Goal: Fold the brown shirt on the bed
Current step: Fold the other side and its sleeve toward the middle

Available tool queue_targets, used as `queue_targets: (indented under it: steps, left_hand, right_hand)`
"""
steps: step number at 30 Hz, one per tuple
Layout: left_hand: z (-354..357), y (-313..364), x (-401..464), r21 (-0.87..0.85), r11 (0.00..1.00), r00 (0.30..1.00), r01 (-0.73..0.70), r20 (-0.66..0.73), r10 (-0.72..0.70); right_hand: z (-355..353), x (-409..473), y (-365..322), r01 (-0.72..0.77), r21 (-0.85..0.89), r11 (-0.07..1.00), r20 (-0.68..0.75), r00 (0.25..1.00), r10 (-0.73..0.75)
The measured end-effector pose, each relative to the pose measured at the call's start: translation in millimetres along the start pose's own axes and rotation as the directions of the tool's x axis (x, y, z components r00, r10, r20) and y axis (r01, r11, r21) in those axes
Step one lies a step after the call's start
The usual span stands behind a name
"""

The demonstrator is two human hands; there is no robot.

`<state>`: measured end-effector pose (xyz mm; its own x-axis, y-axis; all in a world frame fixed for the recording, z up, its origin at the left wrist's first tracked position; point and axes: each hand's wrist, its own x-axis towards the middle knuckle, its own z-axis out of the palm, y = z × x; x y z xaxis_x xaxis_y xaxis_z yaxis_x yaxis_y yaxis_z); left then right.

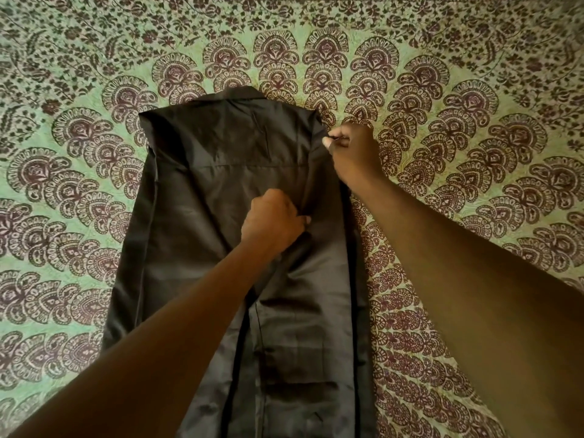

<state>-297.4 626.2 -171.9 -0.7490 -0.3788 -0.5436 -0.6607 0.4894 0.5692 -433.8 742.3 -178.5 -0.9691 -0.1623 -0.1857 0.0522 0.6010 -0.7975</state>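
Note:
The dark brown shirt (202, 222) lies lengthwise on the bed, collar at the far end, both long sides folded inward. My left hand (273, 221) sits on the middle of the shirt, fingers curled, pinching the edge of the right folded panel. My right hand (352, 150) is at the shirt's far right shoulder edge, fingers curled and pinching the fabric there. Both forearms reach in from the bottom of the view and hide part of the shirt's lower half.
A green bedspread (458, 99) with dark maroon paisley and floral print covers the whole bed around the shirt. No other objects are in view.

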Motion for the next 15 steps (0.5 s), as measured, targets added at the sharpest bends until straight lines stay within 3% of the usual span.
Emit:
queue_targets:
  steps: [4,15]
  left_hand:
    - [-0.3,-4.4,6.9,-0.074,0.997,0.999,0.037,0.016,-0.036]
    - [-6.7,0.1,6.8,-0.063,0.998,0.996,0.014,0.093,-0.008]
  right_hand:
    - [-1.2,-0.7,0.9,0.021,-0.013,1.0,0.019,1.0,-0.021]
    - [2.2,0.6,-4.1,-0.005,-0.113,0.994,0.011,1.0,0.006]
